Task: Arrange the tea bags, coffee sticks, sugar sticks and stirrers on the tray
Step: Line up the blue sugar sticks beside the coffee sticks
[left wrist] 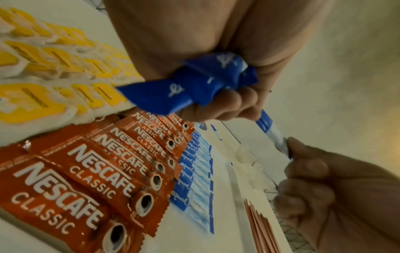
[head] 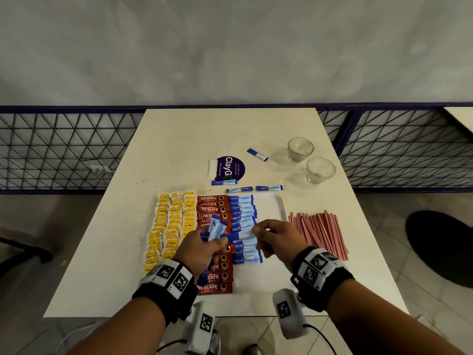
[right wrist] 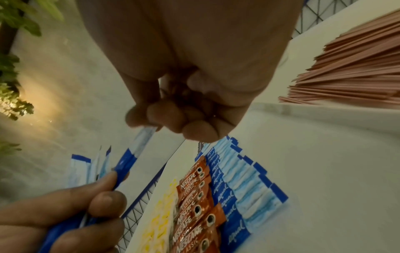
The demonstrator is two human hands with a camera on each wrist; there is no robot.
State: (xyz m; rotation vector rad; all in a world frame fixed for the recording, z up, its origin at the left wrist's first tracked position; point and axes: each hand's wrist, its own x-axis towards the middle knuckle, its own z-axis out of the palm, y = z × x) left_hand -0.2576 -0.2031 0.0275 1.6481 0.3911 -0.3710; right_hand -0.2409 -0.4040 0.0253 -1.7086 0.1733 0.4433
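Note:
On the white tray (head: 271, 210) lie rows of yellow tea bags (head: 172, 221), red coffee sticks (head: 214, 209) and blue sugar sticks (head: 243, 210). My left hand (head: 204, 243) hovers over the coffee sticks and grips a bundle of blue sugar sticks (head: 215, 226), seen close up as the bundle (left wrist: 194, 85) in the left wrist view. My right hand (head: 268, 233) pinches the pale end of one sugar stick (head: 242, 235) whose blue end still sits in the bundle; the stick (right wrist: 138, 147) hangs between both hands. Pink stirrers (head: 318, 231) lie in a pile on the table, right of the tray.
A few loose sugar sticks (head: 257, 155) (head: 239, 188) (head: 268, 187) lie on the table behind the tray. Two glass cups (head: 300, 149) (head: 320, 170) stand at the back right. A purple round sticker (head: 230, 167) marks the table centre. A metal fence runs behind the table.

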